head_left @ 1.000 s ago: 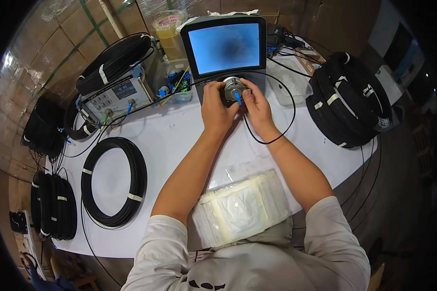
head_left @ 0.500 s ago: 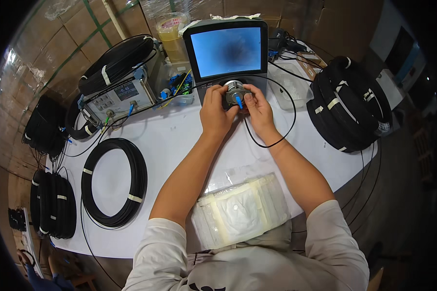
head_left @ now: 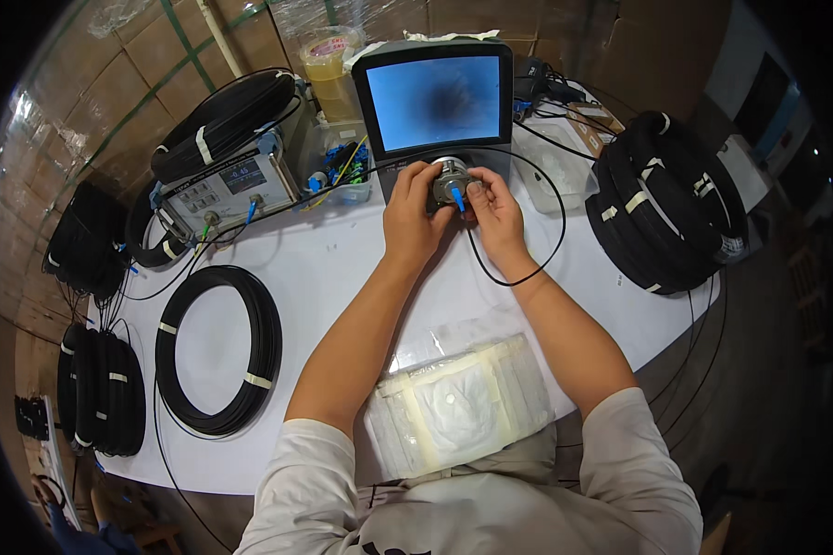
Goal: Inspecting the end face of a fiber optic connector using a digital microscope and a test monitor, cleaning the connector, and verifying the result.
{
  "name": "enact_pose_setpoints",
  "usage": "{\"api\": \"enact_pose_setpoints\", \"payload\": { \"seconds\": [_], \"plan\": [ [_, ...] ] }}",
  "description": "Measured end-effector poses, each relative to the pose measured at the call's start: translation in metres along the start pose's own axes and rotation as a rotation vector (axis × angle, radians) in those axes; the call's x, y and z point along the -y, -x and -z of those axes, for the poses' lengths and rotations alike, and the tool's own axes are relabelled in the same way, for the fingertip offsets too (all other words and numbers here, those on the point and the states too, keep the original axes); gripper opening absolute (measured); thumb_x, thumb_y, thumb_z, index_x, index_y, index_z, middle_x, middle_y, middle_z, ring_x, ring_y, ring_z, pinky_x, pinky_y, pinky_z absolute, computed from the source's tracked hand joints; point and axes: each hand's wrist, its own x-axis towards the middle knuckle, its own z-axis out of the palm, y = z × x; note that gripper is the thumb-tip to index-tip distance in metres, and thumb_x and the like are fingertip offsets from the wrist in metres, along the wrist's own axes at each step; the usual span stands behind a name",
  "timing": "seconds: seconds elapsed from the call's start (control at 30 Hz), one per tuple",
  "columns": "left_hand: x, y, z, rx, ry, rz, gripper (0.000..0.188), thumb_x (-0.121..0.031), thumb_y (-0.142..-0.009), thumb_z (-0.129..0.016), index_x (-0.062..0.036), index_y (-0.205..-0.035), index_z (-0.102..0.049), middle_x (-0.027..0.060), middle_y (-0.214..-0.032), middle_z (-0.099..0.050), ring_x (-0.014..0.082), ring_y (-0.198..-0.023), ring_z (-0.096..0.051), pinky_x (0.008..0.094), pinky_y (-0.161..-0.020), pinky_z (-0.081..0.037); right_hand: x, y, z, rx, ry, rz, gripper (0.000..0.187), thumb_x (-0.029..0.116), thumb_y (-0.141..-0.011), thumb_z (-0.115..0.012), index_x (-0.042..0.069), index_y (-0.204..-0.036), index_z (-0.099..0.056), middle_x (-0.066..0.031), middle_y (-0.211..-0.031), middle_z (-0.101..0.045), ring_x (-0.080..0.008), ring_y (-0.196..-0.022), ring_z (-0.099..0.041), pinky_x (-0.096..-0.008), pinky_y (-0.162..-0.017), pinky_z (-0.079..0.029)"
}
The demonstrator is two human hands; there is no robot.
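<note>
Change since earlier frame: almost none; hands still at the metal fitting, screen shifted slightly in view.
Far left edge: stacked black cable coils [head_left: 102,393] hanging off the table edge.
Left of table: single black cable coil [head_left: 217,350] with white ties, flat on the white table [head_left: 324,268].
Upper left: grey test meter [head_left: 227,190] with small display, another black coil [head_left: 222,120] resting on top.
Left hand [head_left: 415,217]: fingers curled about the left side of the round metal fitting [head_left: 448,181], gripping it.
Fitting position: at the foot of the monitor [head_left: 438,102], between both hands, touching the stand.
Screen: blue-grey with a dark smudge at centre.
Right hand [head_left: 495,211]: fingertips pinching a blue connector [head_left: 457,195] against the fitting; thin black fibre cable [head_left: 528,268] looping from it across the table.
Near edge: clear plastic bag pack [head_left: 458,407] with white contents, between the forearms.
Right of table: large bundle of black coils [head_left: 662,213], white ties.
</note>
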Motion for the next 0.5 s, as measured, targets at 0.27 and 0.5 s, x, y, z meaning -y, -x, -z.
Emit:
{"api": "enact_pose_setpoints", "payload": {
  "seconds": [0.27,0.5],
  "plan": [
    [0.0,0.001,-0.015,-0.079,0.092,0.203,0.057,-0.003,-0.065,-0.084,-0.0042,-0.117,-0.061,0.014,-0.127,-0.062,0.0363,-0.111,-0.066,0.042,-0.088,-0.057,0.004,-0.002,0.002,0.033,0.002,-0.006,0.044,0.032,-0.11,-0.059,0.006,-0.144,-0.055,-0.0018,-0.101,-0.067,-0.0086,-0.089,-0.065,-0.0232,-0.078,-0.053],
    [-0.007,-0.004,-0.005,0.004,0.078,0.031,0.069,-0.002,-0.067,-0.082,-0.0094,-0.132,-0.062,0.0121,-0.131,-0.061,0.0367,-0.114,-0.065,0.0431,-0.089,-0.057,-0.003,-0.001,0.001,-0.041,-0.026,0.066,0.037,0.029,-0.11,-0.059,0.004,-0.137,-0.056,-0.0028,-0.106,-0.066,-0.0086,-0.09,-0.065,-0.0223,-0.077,-0.052]
  ]
}}
